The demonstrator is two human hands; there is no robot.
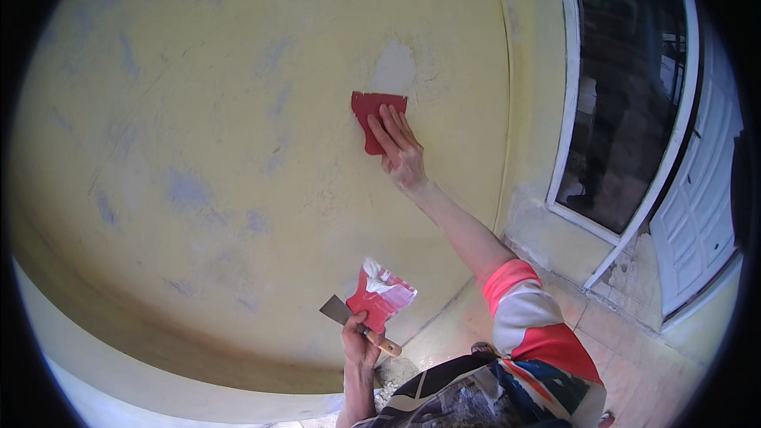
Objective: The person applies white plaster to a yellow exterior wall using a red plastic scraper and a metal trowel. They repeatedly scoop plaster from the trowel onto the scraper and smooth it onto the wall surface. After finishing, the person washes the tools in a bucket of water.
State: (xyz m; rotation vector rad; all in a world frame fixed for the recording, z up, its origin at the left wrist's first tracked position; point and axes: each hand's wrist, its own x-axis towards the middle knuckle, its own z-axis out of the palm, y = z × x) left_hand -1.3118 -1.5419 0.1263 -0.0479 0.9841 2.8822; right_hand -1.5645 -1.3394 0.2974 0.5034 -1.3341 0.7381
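My right hand (400,150) holds a red plastic spreader (365,103) with its fingers laid over it, against the yellow wall (198,71), just below a pale filler patch (394,67). In the lower middle, my left hand (357,337) grips a second red plastic spreader (369,301), with white paste (376,273) on its upper part, together with a metal scraper (334,307) with a wooden handle (387,343). The wall has scattered bluish worn marks and scratches.
A white-framed glass pane (618,95) stands at the right beside a white panelled door (697,230). The tiled floor (602,357) shows at the lower right. A curved pale ledge (158,364) runs along the lower left. A thin line (499,71) runs down the wall near the window.
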